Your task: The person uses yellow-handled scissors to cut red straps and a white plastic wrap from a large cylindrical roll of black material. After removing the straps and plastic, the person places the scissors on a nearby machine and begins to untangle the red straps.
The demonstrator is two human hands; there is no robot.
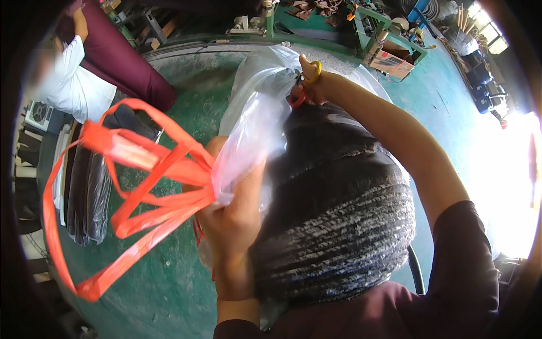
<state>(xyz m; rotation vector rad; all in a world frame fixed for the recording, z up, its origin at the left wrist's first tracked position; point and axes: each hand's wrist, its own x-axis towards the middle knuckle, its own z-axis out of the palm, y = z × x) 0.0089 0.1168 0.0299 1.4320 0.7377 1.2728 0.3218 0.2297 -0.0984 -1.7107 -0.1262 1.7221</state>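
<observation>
My left hand (234,226) is closed around a gathered end of a clear plastic bag (257,104) and a bunch of orange-red plastic strapping (147,161), whose loops spread out to the left. Farther off, my right hand (319,87) grips scissors (296,99) with a red loop and a yellow loop. Their blades lie close against the plastic; I cannot tell whether they are open. Beneath both arms, close to my body, is a thick stack of dark, fuzzy-edged fabric (344,226), with plastic showing around its far side.
At the upper left a person in a white shirt (93,87) stands by a large maroon fabric roll (135,73). Plastic-wrapped dark rolls (90,198) stand below. A green metal frame (367,34) and a cardboard box (392,63) are at the far right, on a green floor (135,282).
</observation>
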